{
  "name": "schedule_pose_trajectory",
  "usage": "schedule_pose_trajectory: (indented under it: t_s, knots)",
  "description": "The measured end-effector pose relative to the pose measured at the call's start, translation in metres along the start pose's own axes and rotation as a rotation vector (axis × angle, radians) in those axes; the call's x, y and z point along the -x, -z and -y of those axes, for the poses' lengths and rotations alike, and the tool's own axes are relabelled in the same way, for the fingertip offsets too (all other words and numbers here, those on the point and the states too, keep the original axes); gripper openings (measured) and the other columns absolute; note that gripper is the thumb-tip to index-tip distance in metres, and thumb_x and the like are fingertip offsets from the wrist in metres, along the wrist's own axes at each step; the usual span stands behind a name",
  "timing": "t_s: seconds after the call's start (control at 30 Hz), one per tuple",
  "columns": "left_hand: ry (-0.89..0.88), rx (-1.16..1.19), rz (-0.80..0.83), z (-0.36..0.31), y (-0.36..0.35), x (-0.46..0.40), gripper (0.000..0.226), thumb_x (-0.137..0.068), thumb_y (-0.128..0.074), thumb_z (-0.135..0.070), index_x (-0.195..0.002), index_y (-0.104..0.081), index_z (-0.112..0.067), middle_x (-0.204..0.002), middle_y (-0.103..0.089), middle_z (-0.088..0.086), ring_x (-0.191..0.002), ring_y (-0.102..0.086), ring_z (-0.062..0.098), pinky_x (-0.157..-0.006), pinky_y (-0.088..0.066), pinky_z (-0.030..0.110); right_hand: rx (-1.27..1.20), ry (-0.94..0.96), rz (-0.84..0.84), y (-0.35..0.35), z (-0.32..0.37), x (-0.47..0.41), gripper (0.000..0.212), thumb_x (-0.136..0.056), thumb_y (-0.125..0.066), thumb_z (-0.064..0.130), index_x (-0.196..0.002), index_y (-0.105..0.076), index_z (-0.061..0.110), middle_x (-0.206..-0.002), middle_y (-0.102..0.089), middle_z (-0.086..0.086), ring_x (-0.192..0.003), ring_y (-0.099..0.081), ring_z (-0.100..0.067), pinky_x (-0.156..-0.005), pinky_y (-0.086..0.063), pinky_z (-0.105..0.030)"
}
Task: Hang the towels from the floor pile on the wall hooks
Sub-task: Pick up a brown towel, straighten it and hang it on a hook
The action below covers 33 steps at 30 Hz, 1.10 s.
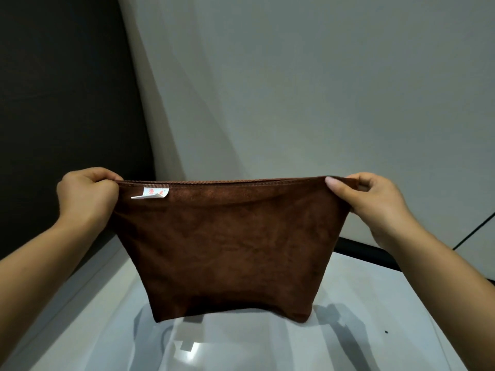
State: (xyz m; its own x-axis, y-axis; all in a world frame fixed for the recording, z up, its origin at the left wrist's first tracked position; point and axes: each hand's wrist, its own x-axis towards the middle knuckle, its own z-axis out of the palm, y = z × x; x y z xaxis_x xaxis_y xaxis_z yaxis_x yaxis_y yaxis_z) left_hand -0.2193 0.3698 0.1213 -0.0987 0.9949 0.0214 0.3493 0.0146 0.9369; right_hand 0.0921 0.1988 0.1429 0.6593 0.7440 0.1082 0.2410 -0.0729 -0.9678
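A brown towel [227,247] hangs spread out in front of me, its top hem pulled taut and level. My left hand [85,196] grips the top left corner, beside a small white label [152,193] sewn under the hem. My right hand [375,202] pinches the top right corner between thumb and fingers. The towel's lower edge hangs free above the glossy floor. No wall hooks and no floor pile are in view.
A pale grey wall [321,89] fills the space ahead. A dark panel [61,103] stands to the left. The shiny white floor [241,344] reflects light below the towel. A black baseboard strip [369,254] runs along the wall at the right.
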Motion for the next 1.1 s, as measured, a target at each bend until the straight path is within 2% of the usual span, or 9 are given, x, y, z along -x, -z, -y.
schedule_pose_trajectory:
  t_s: [0.1,0.23,0.3,0.43,0.5,0.63,0.7,0.83,1.1]
  knots:
    - [0.031,-0.059,0.061,0.003,-0.004,0.001,0.031,-0.088,-0.042,0.006,-0.073,-0.062,-0.012,-0.078,-0.057,0.009,-0.076,-0.053,0.023,-0.076,-0.045,0.037,-0.220,-0.076,0.025,-0.004,0.009,0.002,0.035,-0.068,-0.070,0.037,-0.087,-0.067,0.008,-0.086,-0.069,-0.005,-0.082,-0.065,-0.017,-0.081,-0.053,-0.031]
    - [0.087,-0.198,0.146,0.020,-0.011,-0.002,0.032,-0.082,-0.040,0.011,-0.067,-0.061,-0.008,-0.070,-0.056,0.014,-0.076,-0.053,0.029,-0.069,-0.045,0.032,-0.330,-0.054,0.057,-0.014,0.025,0.008,0.022,-0.083,-0.065,0.030,-0.083,-0.065,0.009,-0.074,-0.065,-0.001,-0.066,-0.062,-0.010,-0.058,-0.053,-0.020]
    - [0.103,-0.302,0.236,0.027,-0.018,-0.001,0.031,-0.081,-0.043,0.011,-0.063,-0.060,-0.007,-0.067,-0.056,0.015,-0.073,-0.053,0.029,-0.070,-0.045,0.033,-0.315,-0.007,0.076,-0.021,0.030,0.009,0.019,-0.082,-0.066,0.029,-0.079,-0.063,0.011,-0.071,-0.062,0.000,-0.065,-0.059,-0.011,-0.058,-0.052,-0.020]
    - [0.032,-0.531,0.431,0.028,-0.037,0.014,0.026,-0.082,-0.047,0.005,-0.062,-0.058,-0.008,-0.065,-0.053,0.008,-0.065,-0.049,0.023,-0.057,-0.037,0.027,-0.162,0.113,0.120,-0.038,0.034,0.013,0.014,-0.079,-0.071,0.024,-0.072,-0.064,0.015,-0.065,-0.061,0.006,-0.061,-0.057,-0.006,-0.058,-0.047,-0.017]
    - [-0.050,-0.546,0.505,0.020,-0.050,0.022,0.021,-0.082,-0.052,0.001,-0.065,-0.058,-0.010,-0.066,-0.054,0.005,-0.069,-0.051,0.021,-0.061,-0.039,0.026,-0.100,0.165,0.140,-0.045,0.035,0.015,0.014,-0.077,-0.074,0.023,-0.069,-0.064,0.017,-0.060,-0.060,0.012,-0.059,-0.056,-0.001,-0.057,-0.046,-0.013]
    - [-0.194,-0.251,0.652,-0.016,-0.068,0.047,0.009,-0.084,-0.061,-0.001,-0.083,-0.063,-0.010,-0.075,-0.060,0.000,-0.068,-0.054,0.009,-0.058,-0.044,0.012,-0.037,0.216,0.207,-0.049,0.035,0.018,0.013,-0.074,-0.076,0.022,-0.067,-0.066,0.018,-0.060,-0.062,0.014,-0.060,-0.057,0.002,-0.059,-0.045,-0.010]
    - [-0.235,-0.076,0.728,-0.038,-0.074,0.065,0.015,-0.084,-0.065,-0.002,-0.096,-0.064,-0.010,-0.085,-0.065,-0.002,-0.074,-0.058,0.004,-0.063,-0.045,0.005,-0.030,0.219,0.241,-0.050,0.035,0.020,0.013,-0.074,-0.075,0.021,-0.066,-0.066,0.018,-0.060,-0.063,0.013,-0.059,-0.058,0.002,-0.057,-0.045,-0.010]
    - [-0.298,0.108,0.795,-0.062,-0.082,0.090,0.014,-0.085,-0.064,-0.005,-0.098,-0.067,-0.008,-0.093,-0.070,0.007,-0.082,-0.065,0.010,-0.079,-0.053,0.023,-0.036,0.208,0.310,-0.049,0.036,0.024,0.011,-0.076,-0.073,0.018,-0.067,-0.067,0.016,-0.060,-0.065,0.010,-0.058,-0.060,0.000,-0.055,-0.047,-0.012]
    - [-0.333,0.146,0.719,-0.063,-0.089,0.097,0.007,-0.089,-0.060,-0.010,-0.083,-0.062,-0.009,-0.087,-0.066,0.018,-0.078,-0.061,0.021,-0.079,-0.053,0.038,-0.098,0.173,0.340,-0.046,0.032,0.024,0.008,-0.079,-0.069,0.017,-0.074,-0.066,0.012,-0.062,-0.066,0.008,-0.059,-0.061,-0.001,-0.055,-0.047,-0.013]
